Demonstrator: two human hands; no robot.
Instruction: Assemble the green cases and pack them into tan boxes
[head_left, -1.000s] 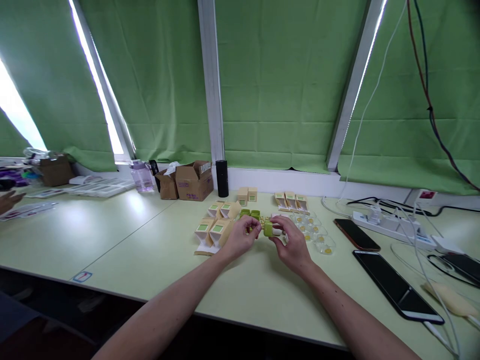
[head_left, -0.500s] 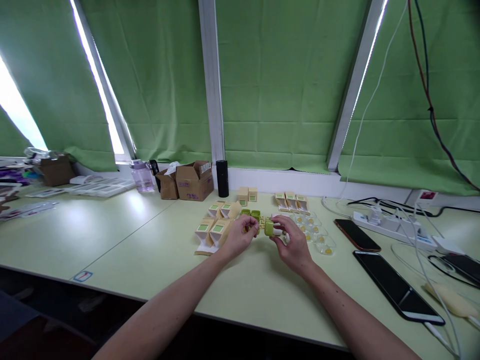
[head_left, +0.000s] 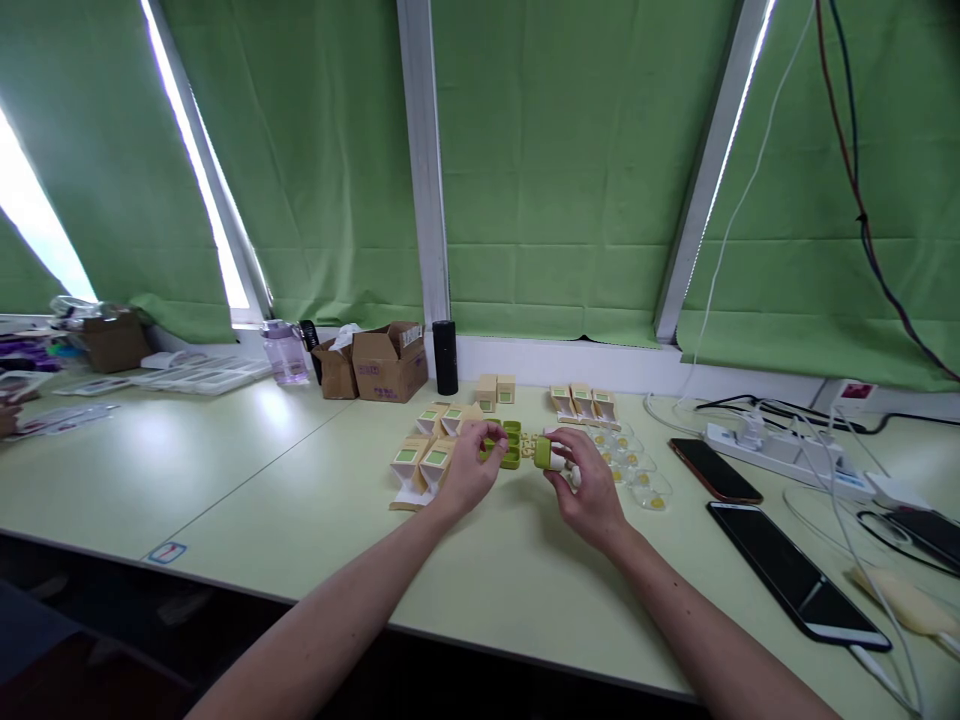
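Observation:
My left hand [head_left: 471, 468] is curled, its fingertips pinching a small green piece [head_left: 511, 446] on the pale green table [head_left: 225, 470]. My right hand [head_left: 589, 480] is closed round a small white bottle with a green cap [head_left: 545, 452], held a little to the right of the green piece. Several small tan cartons with green labels [head_left: 420, 460] lie just left of my left hand. Clear plastic blisters with yellow dots [head_left: 637, 470] lie right of my right hand. More small tan cartons [head_left: 583, 402] stand behind.
Two dark phones [head_left: 795, 570] and a white power strip [head_left: 780, 450] with cables lie at the right. Open brown cardboard boxes [head_left: 386, 358], a black cylinder [head_left: 444, 356] and a clear bottle [head_left: 283, 352] stand at the back. Another person's hand [head_left: 7, 415] shows at the far left.
My hands have moved slightly apart: the right hand drew the capped bottle to the right, the left hand shifted to the green piece. The other person's hand at far left has pulled back.

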